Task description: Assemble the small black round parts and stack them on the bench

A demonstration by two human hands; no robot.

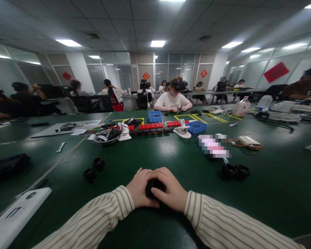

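Broad green table [155,157] all around one landmark, a black cup-shaped piece [156,184]; work on that piece apparently under way, no finished result to be made out, and a left pair [98,164] and a right pair [229,172] of similar pieces out of hand, whether dealt with or waiting impossible to tell. Near edge out of sight; open surface directly beyond the black cup-shaped piece as far as a row of red and black blocks [151,126], more room to its left and right up to the two pairs, striped sleeves [98,214] taking up the near side. White slab [20,216] well to its left and nearer. Row of blocks well beyond it, roughly in line. Left hand [139,188] and right hand [172,190] around it from either side, fingers closed and gripping it, right thumb across its front, underside contact hidden. Metal bowl [109,139] with cables beyond and left of it; blue trays [154,119] beyond, one behind the row, one farther right. Left pair to its left and beyond, right pair well right and slightly beyond. Smallest, a wrench [61,147], far left and beyond it.
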